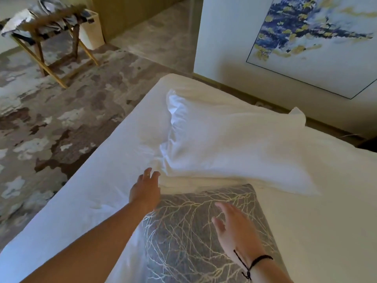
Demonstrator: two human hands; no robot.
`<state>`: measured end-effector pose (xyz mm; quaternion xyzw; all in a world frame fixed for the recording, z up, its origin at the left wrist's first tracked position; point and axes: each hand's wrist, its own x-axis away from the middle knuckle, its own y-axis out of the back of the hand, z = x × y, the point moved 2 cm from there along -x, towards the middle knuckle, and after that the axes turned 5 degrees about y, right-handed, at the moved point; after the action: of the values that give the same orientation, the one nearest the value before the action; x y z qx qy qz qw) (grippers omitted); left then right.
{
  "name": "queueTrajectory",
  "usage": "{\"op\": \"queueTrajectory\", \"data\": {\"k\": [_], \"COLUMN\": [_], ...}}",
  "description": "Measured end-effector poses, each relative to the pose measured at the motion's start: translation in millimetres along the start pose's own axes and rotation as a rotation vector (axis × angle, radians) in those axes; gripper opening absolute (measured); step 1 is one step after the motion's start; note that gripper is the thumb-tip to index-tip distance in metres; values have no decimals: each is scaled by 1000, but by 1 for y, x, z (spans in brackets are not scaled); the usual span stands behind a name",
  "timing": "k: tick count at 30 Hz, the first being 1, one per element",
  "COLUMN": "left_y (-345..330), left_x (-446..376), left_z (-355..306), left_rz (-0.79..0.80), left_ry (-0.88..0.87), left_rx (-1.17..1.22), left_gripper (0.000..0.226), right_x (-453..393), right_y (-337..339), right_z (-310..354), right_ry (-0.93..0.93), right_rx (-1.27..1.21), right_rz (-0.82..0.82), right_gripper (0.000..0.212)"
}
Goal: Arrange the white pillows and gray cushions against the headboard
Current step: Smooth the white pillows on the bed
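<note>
A plump white cotton pillow (pixel 230 148) is lying flat on the white-sheeted bed (pixel 81 201), with a gray square cushion patterned with pale branching lines (pixel 193 231) just in front of it. We are holding our left hand (pixel 145 190) near the pillow's corner, fingers spread and empty, and our right hand (pixel 234 231), fingers loosely apart, over the cushion

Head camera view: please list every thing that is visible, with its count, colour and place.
white pillow: one, white, lying on the bed in the middle
gray cushion: one, gray with pale branch pattern, near edge, partly over the pillow's edge
bed: one, white sheet, fills the lower right
painting: one, blue and yellow, upper right wall
folding rack: one, wooden, cloth on top, upper left
bin: one, white, beside the rack
carpet: patterned brown-gray, left
left hand: open, at the pillow's corner
right hand: open, over the cushion, black wrist cord
</note>
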<state>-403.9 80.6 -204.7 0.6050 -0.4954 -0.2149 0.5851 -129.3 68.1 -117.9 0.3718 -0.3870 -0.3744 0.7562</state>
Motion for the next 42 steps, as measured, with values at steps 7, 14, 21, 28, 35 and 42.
{"op": "queueTrajectory", "data": {"k": [7,14,21,28,35,42], "left_y": [-62,-60,-16,89,189,170], "left_x": [-90,-138,-110,-1,119,160], "left_z": [-35,-59,-69,-110,-56,13], "left_rz": [-42,-117,-224,-183,-230,-17], "left_ry": [-332,-414,-552,-698,-660,-336], "left_rx": [-418,-522,-452,-287,-8,-158], "left_gripper": [67,47,46,37,14,40], "right_x": [-38,-42,-41,-44,-22,-13], "right_y": [-27,-52,-49,-1,65,47], "right_z": [7,-14,-21,4,38,67], "right_ry": [-30,-68,-86,-71,53,129], "right_rx": [-25,-27,-14,59,275,241], "right_rz": [2,1,-41,-231,-418,-144], "right_gripper": [45,46,43,73,72,22]}}
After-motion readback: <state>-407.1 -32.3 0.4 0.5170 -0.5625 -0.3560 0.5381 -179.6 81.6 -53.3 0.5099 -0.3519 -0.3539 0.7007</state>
